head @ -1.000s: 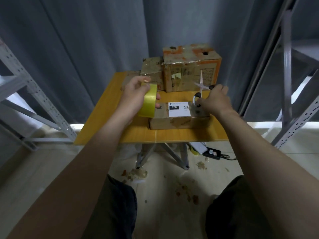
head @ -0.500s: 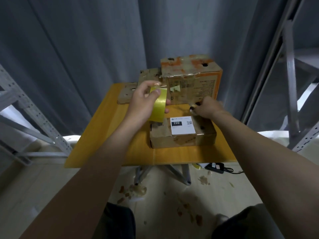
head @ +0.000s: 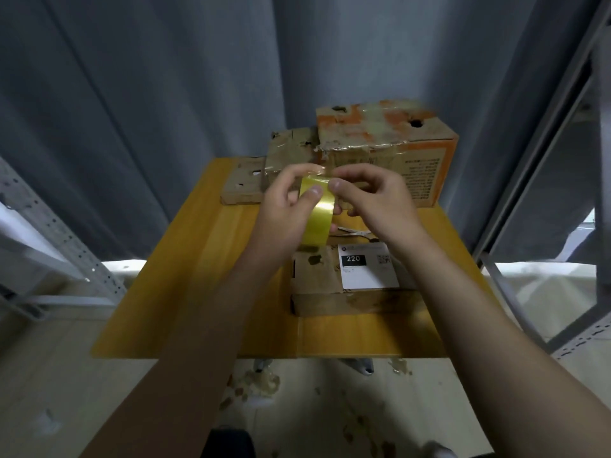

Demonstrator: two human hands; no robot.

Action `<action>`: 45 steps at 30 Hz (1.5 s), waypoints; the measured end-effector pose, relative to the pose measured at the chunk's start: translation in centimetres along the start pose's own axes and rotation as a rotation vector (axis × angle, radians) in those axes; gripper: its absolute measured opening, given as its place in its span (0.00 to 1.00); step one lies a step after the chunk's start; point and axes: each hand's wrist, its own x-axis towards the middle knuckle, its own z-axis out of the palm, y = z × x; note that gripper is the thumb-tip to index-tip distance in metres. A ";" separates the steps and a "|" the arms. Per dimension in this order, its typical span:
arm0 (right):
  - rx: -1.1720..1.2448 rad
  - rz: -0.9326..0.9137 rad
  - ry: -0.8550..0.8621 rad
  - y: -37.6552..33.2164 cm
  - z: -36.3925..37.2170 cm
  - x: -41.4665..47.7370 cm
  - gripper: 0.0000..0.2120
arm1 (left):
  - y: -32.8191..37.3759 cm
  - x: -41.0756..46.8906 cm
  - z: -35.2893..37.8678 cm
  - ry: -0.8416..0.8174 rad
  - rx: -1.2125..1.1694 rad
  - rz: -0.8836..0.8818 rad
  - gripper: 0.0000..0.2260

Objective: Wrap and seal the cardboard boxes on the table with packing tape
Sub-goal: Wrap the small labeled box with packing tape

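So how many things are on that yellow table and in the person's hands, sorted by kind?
Brown cardboard boxes: 4, namely the labelled front box, the large orange-printed box, the mid-sized box and the flat box
Yellow roll of packing tape: 1
Metal scissors: 1
Total: 6

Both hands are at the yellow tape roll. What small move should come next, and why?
Probably peel the free end off the tape roll: the left hand grips it, the right hand pinches at its top edge, and the labelled box lies just below them.
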 end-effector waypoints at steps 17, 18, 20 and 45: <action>-0.012 -0.062 0.080 -0.7 1.5 0.5 0.13 | -0.9 -1.0 -0.8 0.060 0.351 0.151 0.13; -0.026 -0.078 0.080 -0.8 1.4 0.4 0.12 | -0.8 -1.0 -0.7 0.060 0.358 0.150 0.13; -0.059 -0.114 0.075 -1.1 1.3 0.1 0.11 | -0.5 -1.1 -0.6 0.060 0.367 0.147 0.12; -1.111 0.293 -0.913 -3.0 0.3 -2.4 0.58 | -3.2 -2.1 -9.1 0.138 1.056 -0.154 0.18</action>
